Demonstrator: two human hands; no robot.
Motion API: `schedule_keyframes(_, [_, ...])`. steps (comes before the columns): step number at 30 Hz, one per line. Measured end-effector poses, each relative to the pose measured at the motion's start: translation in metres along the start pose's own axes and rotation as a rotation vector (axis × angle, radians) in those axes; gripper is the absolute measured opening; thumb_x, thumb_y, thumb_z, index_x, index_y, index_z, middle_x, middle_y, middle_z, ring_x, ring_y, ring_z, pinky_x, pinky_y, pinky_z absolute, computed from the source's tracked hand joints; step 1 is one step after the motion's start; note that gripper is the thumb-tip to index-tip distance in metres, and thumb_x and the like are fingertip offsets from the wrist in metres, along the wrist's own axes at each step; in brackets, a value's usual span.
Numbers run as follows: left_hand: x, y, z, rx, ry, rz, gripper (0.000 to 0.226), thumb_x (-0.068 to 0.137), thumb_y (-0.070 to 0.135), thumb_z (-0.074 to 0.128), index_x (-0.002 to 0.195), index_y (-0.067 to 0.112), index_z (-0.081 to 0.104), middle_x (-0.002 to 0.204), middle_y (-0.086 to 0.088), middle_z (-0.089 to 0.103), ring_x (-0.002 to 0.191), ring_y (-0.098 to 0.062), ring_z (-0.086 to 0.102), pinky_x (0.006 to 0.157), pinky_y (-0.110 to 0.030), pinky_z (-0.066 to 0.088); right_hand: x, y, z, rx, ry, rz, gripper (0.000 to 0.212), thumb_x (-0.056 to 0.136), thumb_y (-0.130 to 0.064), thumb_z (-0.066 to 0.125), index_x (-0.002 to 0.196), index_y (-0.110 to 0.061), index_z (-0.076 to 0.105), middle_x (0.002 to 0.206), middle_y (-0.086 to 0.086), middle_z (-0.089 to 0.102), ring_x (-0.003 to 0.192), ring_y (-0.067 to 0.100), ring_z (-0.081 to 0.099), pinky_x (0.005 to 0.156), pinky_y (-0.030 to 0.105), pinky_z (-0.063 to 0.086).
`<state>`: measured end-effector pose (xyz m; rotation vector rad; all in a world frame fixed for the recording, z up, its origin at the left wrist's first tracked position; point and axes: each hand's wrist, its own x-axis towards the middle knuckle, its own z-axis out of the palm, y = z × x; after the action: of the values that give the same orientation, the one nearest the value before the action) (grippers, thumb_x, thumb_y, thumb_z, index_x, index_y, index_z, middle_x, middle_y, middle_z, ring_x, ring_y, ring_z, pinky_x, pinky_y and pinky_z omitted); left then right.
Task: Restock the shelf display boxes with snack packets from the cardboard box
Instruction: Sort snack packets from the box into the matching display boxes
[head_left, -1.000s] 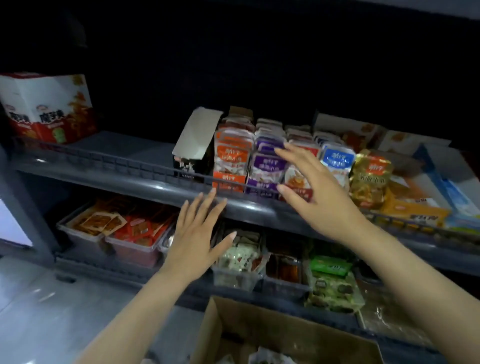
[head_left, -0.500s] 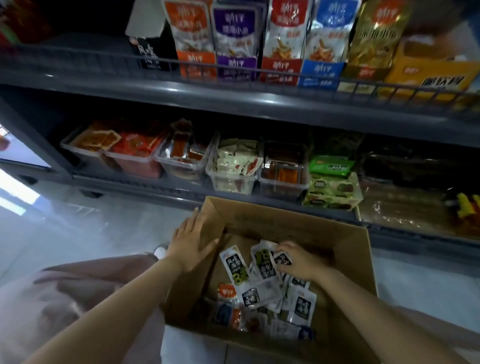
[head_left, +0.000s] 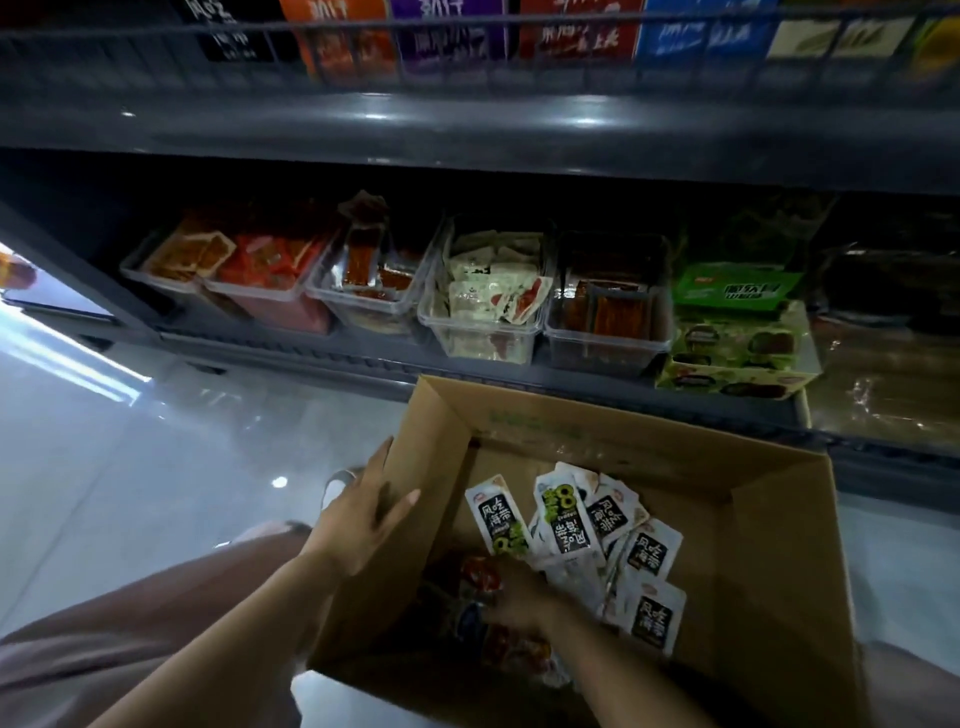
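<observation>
Both hands at the cardboard box (head_left: 769, 545)
Your left hand (head_left: 363, 519) rests flat, fingers straight, on its left wall. Your right hand (head_left: 522, 597) is down among red packets (head_left: 480, 574) inside; its grip cannot be told. Black-and-white snack packets (head_left: 602, 519) lie just beside it.

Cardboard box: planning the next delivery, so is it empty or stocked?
Partly stocked: loose snack packets lie in the cardboard box, bare floor showing around them.

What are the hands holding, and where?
The left hand lies flat against the left wall of the cardboard box, gripping nothing. The right hand is among the snack packets; whether it grips one cannot be told.
</observation>
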<state>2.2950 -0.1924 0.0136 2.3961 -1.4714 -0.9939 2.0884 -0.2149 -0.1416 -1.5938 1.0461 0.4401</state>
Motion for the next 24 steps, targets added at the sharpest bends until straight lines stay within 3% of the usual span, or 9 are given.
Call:
schedule_keyframes(3, [0.004,-0.002,0.007,0.037,0.062,-0.015,0.071,0.091,0.056,0.044,0.150,0.030,0.014,0.131,-0.005,0.055,0.108,-0.021,0.060,0.096,-0.039,0.046,0.023,0.000,0.013,-0.074,0.036,-0.020,0.081,0.085,-0.025,0.068,0.150,-0.017,0.021,0.155,0.009,0.025,0.140,0.029,0.029,0.111,0.038,0.034])
schedule_keyframes(6, [0.005,-0.005,0.012,-0.009,0.128,0.004,0.071,0.091,0.054,0.049,0.149,0.034,0.014,0.128,-0.002,0.059,0.108,-0.022,0.061,0.094,-0.036,0.047,0.042,0.002,0.021,-0.229,0.105,0.037,0.081,0.090,-0.019,0.061,0.153,-0.015,0.010,0.159,0.011,0.011,0.143,0.032,0.022,0.114,0.038,0.027])
schedule_keyframes(8, [0.007,-0.006,0.013,-0.023,0.137,0.018,0.072,0.090,0.054,0.050,0.148,0.036,0.013,0.127,-0.001,0.060,0.107,-0.022,0.062,0.092,-0.035,0.048,0.048,0.004,0.023,-0.289,0.171,0.093,0.073,0.095,-0.015,0.053,0.153,-0.012,0.008,0.159,0.014,0.008,0.145,0.033,0.015,0.117,0.038,0.017])
schedule_keyframes(10, [0.009,-0.008,0.013,-0.031,0.139,0.019,0.073,0.089,0.055,0.051,0.148,0.037,0.012,0.126,-0.002,0.061,0.107,-0.022,0.062,0.091,-0.036,0.049,0.050,0.005,0.025,-0.310,0.198,0.118,0.075,0.094,-0.022,0.057,0.152,-0.008,0.012,0.158,0.016,0.012,0.145,0.034,0.011,0.118,0.037,0.010])
schedule_keyframes(12, [0.009,-0.009,0.014,-0.032,0.135,0.009,0.074,0.088,0.056,0.051,0.148,0.037,0.012,0.127,-0.003,0.060,0.108,-0.023,0.061,0.093,-0.038,0.049,0.050,0.007,0.029,-0.241,0.228,0.109,0.075,0.087,-0.031,0.067,0.148,-0.011,0.030,0.153,0.013,0.027,0.142,0.031,0.021,0.116,0.033,0.017])
schedule_keyframes(15, [0.007,-0.007,0.013,-0.028,0.135,0.006,0.075,0.087,0.057,0.052,0.148,0.037,0.013,0.127,-0.004,0.060,0.109,-0.024,0.061,0.093,-0.039,0.049,0.045,0.005,0.030,-0.090,0.191,0.109,0.057,0.086,-0.027,0.067,0.138,-0.016,0.048,0.141,0.008,0.047,0.129,0.027,0.043,0.106,0.027,0.035])
schedule_keyframes(19, [0.004,-0.005,0.012,0.004,0.132,0.014,0.076,0.088,0.055,0.052,0.149,0.034,0.011,0.125,-0.005,0.061,0.107,-0.025,0.062,0.092,-0.038,0.049,0.030,0.018,0.033,0.026,0.042,0.167,0.039,0.092,-0.019,0.058,0.130,-0.015,0.052,0.130,0.009,0.055,0.120,0.028,0.052,0.090,0.025,0.041])
schedule_keyframes(22, [0.005,-0.005,0.012,0.016,0.126,0.022,0.077,0.088,0.055,0.052,0.149,0.034,0.010,0.127,-0.007,0.059,0.108,-0.027,0.061,0.092,-0.040,0.049,0.010,0.026,0.022,0.109,0.079,0.253,0.027,0.092,-0.032,0.057,0.113,-0.015,0.060,0.107,0.007,0.063,0.094,0.022,0.059,0.078,0.025,0.043])
schedule_keyframes(24, [0.004,-0.003,0.012,-0.005,0.088,0.008,0.077,0.088,0.055,0.051,0.149,0.034,0.008,0.133,-0.008,0.055,0.112,-0.028,0.060,0.093,-0.042,0.049,-0.004,0.029,-0.001,0.207,0.096,0.244,0.023,0.088,-0.032,0.064,0.105,-0.017,0.059,0.095,-0.001,0.061,0.085,0.015,0.058,0.080,0.029,0.051])
